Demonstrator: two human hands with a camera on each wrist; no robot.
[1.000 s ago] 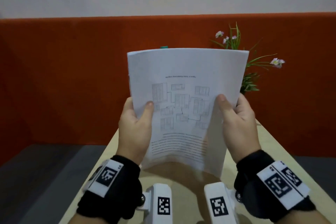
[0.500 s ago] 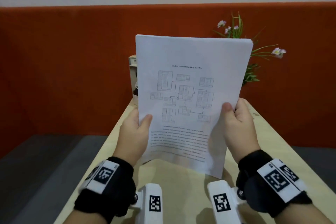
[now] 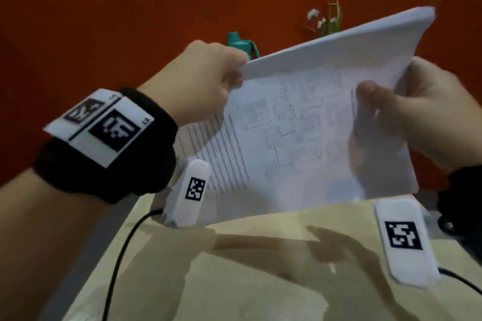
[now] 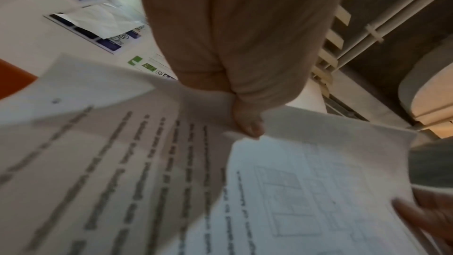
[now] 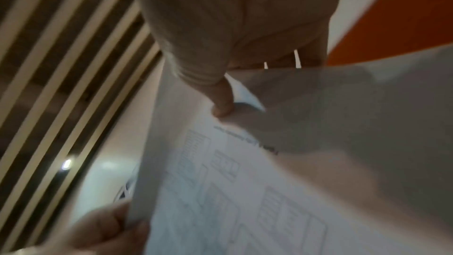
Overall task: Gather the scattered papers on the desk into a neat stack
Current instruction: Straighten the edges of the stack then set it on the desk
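A stack of white printed papers [image 3: 307, 125] with a diagram and text on the top sheet is held in the air above the desk [image 3: 247, 268], turned sideways with its long edge slanting up to the right. My left hand [image 3: 208, 81] grips the upper left edge of the papers [image 4: 306, 191], thumb on the front. On the right side, my right hand [image 3: 417, 112] pinches the papers [image 5: 269, 181], with its thumb on the printed face and fingers behind.
An orange partition [image 3: 104, 34] runs behind the desk. A teal bottle [image 3: 240, 43] and a plant with small white flowers [image 3: 326, 18] stand at the far end. Black cables [image 3: 122, 255] trail over the desk's near left and right edges.
The stack has been turned from upright to sideways and tilted. My left hand moved up to its top left edge, and my right hand rose with the right side.
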